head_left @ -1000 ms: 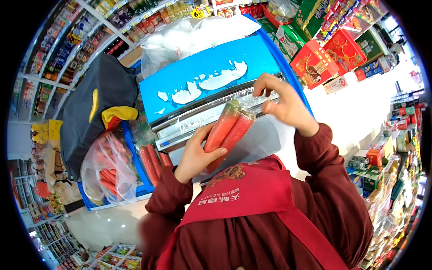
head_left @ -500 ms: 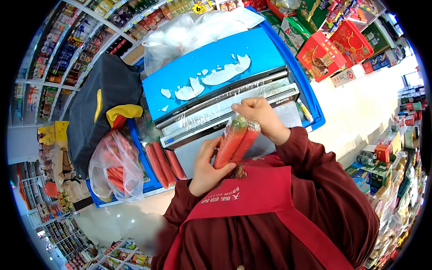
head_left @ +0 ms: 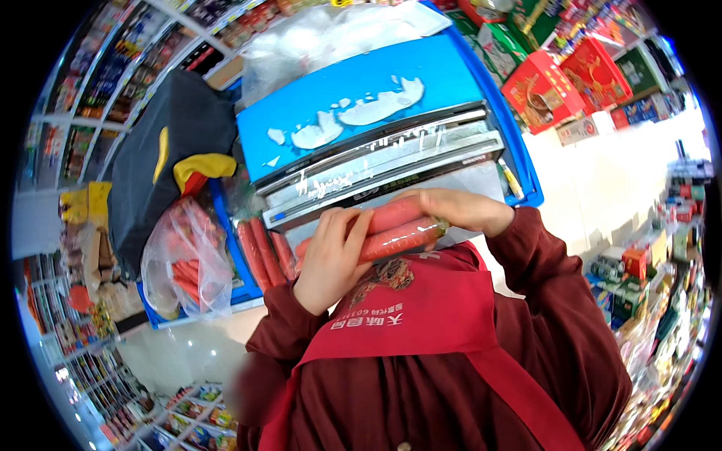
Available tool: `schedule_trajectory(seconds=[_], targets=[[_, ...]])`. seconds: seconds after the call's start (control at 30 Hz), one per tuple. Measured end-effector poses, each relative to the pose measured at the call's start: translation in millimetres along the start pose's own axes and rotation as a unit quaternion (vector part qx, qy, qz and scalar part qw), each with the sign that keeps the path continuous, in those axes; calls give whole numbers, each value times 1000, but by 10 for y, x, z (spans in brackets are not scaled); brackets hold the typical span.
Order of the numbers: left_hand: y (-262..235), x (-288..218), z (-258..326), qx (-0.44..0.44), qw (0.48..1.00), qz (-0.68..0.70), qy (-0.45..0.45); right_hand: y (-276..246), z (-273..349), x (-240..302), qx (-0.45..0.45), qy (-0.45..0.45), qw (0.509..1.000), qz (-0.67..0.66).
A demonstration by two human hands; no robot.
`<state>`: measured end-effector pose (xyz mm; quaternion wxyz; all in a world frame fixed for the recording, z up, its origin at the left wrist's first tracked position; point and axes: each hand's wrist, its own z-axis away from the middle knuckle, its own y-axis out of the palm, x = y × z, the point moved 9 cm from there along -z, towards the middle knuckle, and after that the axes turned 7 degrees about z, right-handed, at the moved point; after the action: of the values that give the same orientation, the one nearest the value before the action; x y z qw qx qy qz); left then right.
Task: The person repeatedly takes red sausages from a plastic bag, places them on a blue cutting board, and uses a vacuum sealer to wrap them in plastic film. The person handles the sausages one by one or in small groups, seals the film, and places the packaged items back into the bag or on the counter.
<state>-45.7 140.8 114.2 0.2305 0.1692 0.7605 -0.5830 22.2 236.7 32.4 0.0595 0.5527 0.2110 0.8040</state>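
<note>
Maroon fabric is filling the lower view as a long-sleeved top (head_left: 368, 391). A blue-topped wrapping machine (head_left: 361, 83) is standing beyond it, with a dark grey cloth (head_left: 188, 113) lying to the left. A red apron (head_left: 421, 319) is crossing the top. Lower left, a clear plastic bag (head_left: 162, 244) is holding loose carrots (head_left: 186, 278); beside the machine, other carrots (head_left: 257, 252) are lying together. Between machine and apron, film-wrapped carrots (head_left: 402, 237) are resting crosswise in both hands: the left hand (head_left: 331, 252) is curling over their left part, the right hand (head_left: 465, 210) gripping their right end.
</note>
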Motion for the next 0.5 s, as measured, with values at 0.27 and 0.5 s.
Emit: schedule_trajectory(seconds=[0.27,0.5], targets=[[-121,-208,-152,-7,978,-177,113,-3,-119,-282,-40,-19,995,-95],[-913,204,373,-372,926,66,-16,39,-175,-389,-69,-71,982,-162]])
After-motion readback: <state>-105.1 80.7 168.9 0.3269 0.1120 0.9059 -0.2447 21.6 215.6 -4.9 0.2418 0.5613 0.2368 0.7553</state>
